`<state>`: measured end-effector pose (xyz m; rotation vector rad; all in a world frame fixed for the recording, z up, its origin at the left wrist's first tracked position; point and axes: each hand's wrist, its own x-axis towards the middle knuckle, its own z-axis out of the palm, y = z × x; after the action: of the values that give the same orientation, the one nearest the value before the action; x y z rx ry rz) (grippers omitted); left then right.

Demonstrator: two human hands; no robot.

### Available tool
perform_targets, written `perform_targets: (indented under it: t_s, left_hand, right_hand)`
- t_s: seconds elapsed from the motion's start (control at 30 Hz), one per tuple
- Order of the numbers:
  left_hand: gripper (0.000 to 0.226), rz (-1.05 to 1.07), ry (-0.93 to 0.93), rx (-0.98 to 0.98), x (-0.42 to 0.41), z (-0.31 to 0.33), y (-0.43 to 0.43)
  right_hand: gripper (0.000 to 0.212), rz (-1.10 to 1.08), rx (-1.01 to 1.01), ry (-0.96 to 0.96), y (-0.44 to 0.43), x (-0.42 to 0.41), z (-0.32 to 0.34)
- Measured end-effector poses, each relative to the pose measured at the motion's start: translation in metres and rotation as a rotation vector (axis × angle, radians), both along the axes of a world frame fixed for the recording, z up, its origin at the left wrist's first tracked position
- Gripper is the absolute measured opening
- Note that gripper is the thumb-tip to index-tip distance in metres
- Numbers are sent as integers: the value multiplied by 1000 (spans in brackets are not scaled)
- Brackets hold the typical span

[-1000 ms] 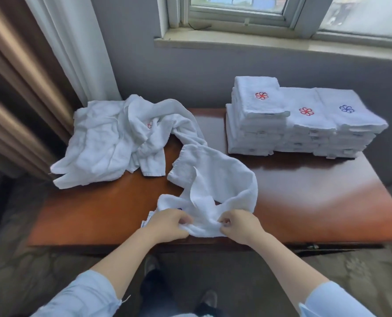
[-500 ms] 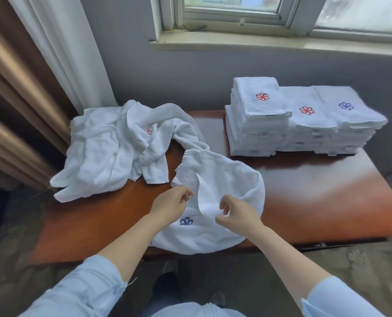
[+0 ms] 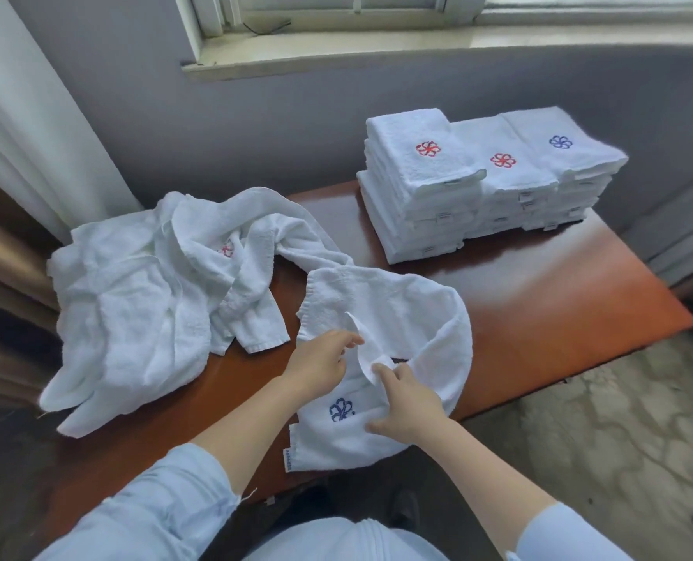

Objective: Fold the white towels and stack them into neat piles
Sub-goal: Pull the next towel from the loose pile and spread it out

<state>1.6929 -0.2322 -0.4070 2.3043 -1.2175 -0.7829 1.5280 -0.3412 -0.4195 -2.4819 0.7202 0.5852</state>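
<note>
A crumpled white towel [image 3: 409, 313] with a blue flower emblem lies at the table's front edge, part of it hanging over. My left hand [image 3: 320, 364] pinches a raised fold of it near the middle. My right hand [image 3: 407, 400] grips the same fold from the right, fingers curled into the cloth. A heap of unfolded white towels [image 3: 142, 293] sits at the table's left. Three piles of folded towels [image 3: 486, 184] with red and blue emblems stand at the back right.
The brown wooden table [image 3: 559, 301] stands against a grey wall under a window sill [image 3: 417, 42]. Curtains [image 3: 21, 127] hang at the left. Patterned carpet [image 3: 620, 435] lies to the right of the table, and bare tabletop shows in front of the piles.
Both hands moved from the towel's front edge to a fold near its middle and lifted it. The blue emblem came into view as the towel spread out.
</note>
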Motion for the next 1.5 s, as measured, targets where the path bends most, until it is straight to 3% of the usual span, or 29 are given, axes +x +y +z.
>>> perform_targets:
  t_s: [0.2, 0.37, 0.47, 0.57, 0.63, 0.7, 0.77, 0.9, 1.03, 1.13, 1.27, 1.4, 1.5]
  left_hand:
    - [47, -105, 12, 2, 12, -13, 5]
    - [42, -127, 10, -45, 15, -15, 9]
    - [50, -207, 9, -71, 18, -10, 12]
    - [77, -369, -39, -125, 18, 0, 8]
    - [81, -430, -60, -148, 17, 6, 1]
    - [80, -406, 31, -80, 15, 11, -3]
    - [74, -355, 147, 53, 13, 13, -6]
    - [48, -296, 95, 127, 2, 16, -16]
    - [47, -247, -119, 137, -14, 22, -35]
    - [53, -265, -162, 158, -28, 21, -48]
    - [67, -160, 73, 174, -56, 10, -70]
    - [18, 36, 109, 149, -82, 3, -93]
    - [20, 209, 57, 42, -93, 14, -100]
  right_hand:
    - [68, -68, -100, -2, 12, 4, -4]
    - [39, -151, -176, 6, 12, 7, -4]
    - [35, -198, -42, -4, 5, 12, -1]
    - [32, -295, 137, -138, -1, 22, 12]
    - [29, -360, 262, -249, -5, 28, 25]
    - [25, -425, 396, -316, -13, 28, 37]
    - [16, -438, 349, -359, -25, 22, 46]
    - [28, -317, -119, -336, -61, 9, 62]
    - [54, 81, -360, -207, -97, 10, 66]
    - [61, 300, -434, -27, -116, 16, 65]
    - [43, 482, -497, 80, -136, 16, 65]
    - [34, 695, -405, -90, -165, 4, 67]
    - [36, 829, -361, -136, -184, -1, 71]
